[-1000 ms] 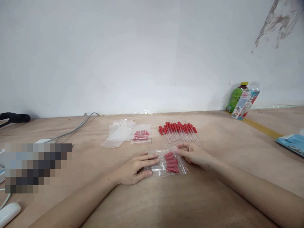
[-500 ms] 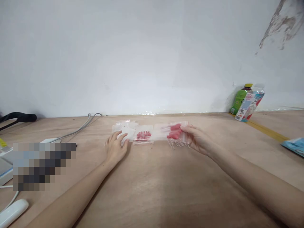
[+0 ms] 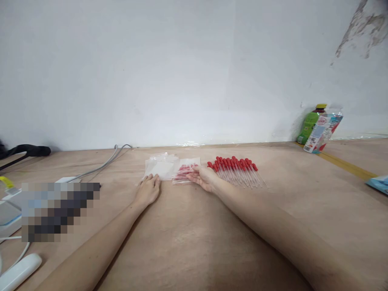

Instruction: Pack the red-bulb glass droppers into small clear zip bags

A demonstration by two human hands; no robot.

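Note:
My left hand [image 3: 148, 189] rests at the near edge of a stack of clear zip bags [image 3: 162, 169], its fingers lying loosely on it. Just right of that stack lie clear zip bags holding red-bulbed droppers [image 3: 182, 173]. My right hand [image 3: 204, 178] is closed, thumb over fingers, on the right edge of the top filled bag; its fingertips partly cover the bag. To the right of this hand, a row of loose droppers [image 3: 233, 167] with red bulbs and clear stems lies on the table, bulbs toward the wall.
A green bottle [image 3: 311, 125] and a printed carton [image 3: 323, 133] stand by the wall at right, near a blue packet [image 3: 378, 184]. Grey cables [image 3: 106, 163], a black object [image 3: 30, 150] and a white device [image 3: 21, 270] lie at left. A blurred patch hides part there.
My right hand has moved left with the bag of droppers, from over the loose droppers to the filled bags. The loose row is now uncovered. My left hand has lowered slightly, fingers less spread.

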